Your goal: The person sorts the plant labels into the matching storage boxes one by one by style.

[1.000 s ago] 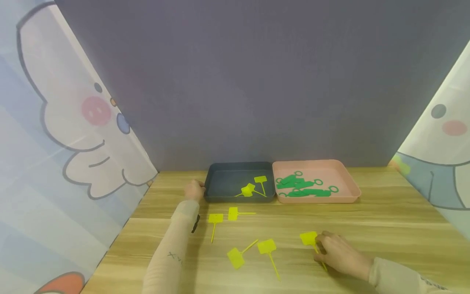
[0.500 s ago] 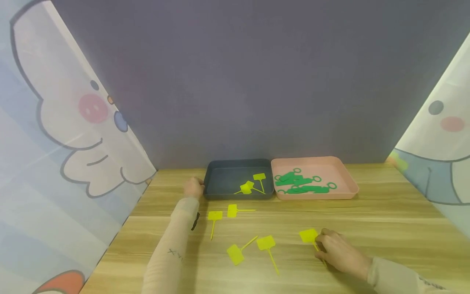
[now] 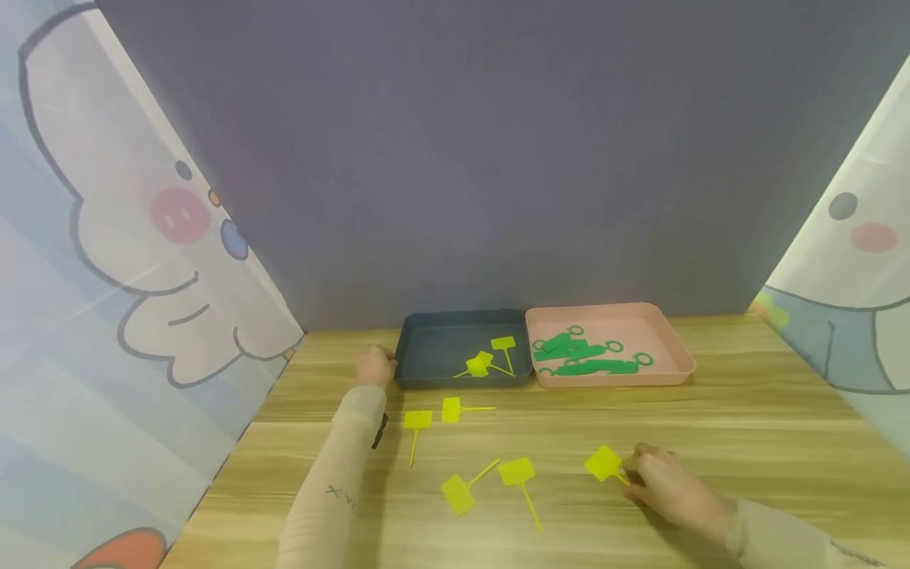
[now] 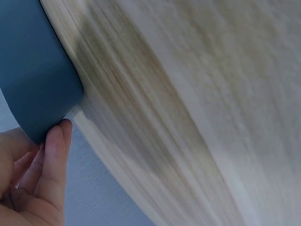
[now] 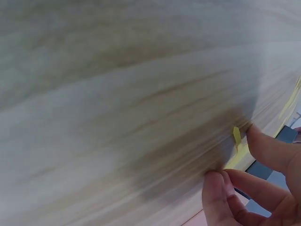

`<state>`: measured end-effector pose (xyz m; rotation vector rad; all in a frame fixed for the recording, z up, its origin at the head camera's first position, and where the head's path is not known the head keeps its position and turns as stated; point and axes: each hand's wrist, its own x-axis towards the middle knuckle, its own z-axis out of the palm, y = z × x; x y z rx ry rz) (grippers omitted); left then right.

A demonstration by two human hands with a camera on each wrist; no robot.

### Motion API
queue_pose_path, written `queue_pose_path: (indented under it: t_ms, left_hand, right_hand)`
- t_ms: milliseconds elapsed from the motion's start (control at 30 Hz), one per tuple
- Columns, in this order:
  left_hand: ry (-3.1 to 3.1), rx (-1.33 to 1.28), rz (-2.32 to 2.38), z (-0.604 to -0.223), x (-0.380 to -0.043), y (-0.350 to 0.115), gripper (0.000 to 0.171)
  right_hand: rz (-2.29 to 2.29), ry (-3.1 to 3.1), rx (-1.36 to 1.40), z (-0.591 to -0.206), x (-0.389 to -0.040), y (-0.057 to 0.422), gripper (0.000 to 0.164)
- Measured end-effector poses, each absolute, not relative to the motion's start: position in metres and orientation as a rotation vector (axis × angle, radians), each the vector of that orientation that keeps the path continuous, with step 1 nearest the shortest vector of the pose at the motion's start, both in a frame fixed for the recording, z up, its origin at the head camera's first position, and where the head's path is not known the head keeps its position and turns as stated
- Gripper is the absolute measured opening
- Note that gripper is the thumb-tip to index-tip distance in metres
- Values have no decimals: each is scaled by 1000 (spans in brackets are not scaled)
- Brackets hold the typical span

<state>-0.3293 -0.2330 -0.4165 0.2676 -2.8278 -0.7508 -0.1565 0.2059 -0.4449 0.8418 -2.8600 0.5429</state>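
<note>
at the left end of the dark tray [image 3: 434, 348], our left hand [image 3: 375, 366] is pinching the edge between thumb and fingers. well apart from it, over the right part of the table [image 3: 753, 411], our right hand [image 3: 664, 482] is curling narrow about the stem of a yellow tag [image 3: 604, 464]. its plate is sticking out to the left of our fingertips, and whether it is touching the wood we are not managing to tell. four loose tags [image 3: 517, 472], yellow too, are lying on the table: two just in front of the dark tray, two nearer us. a few more yellow ones [image 3: 503, 343] are resting inside the dark tray toward its right end, two of them overlapping. right beside it, the pink tray [image 3: 657, 344] is holding a pile of green tags [image 3: 604, 366] with rings. behind both trays a grey wall [image 3: 462, 158] is rising.
</note>
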Motion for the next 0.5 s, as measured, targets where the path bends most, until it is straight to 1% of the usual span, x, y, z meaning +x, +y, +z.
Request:
queue_pose_path:
  t_ms: [200, 367, 500]
  left_hand:
    - [-2816, 275, -758, -415, -330, -234, 23]
    - [-2802, 263, -756, -415, -329, -233, 22]
    - [-2807, 245, -757, -415, -328, -232, 22]
  right_hand:
    - [502, -2833, 874, -445, -154, 212, 10]
    - [519, -2797, 845, -447, -153, 215, 17]
    - [500, -2770, 833, -449, -150, 215, 18]
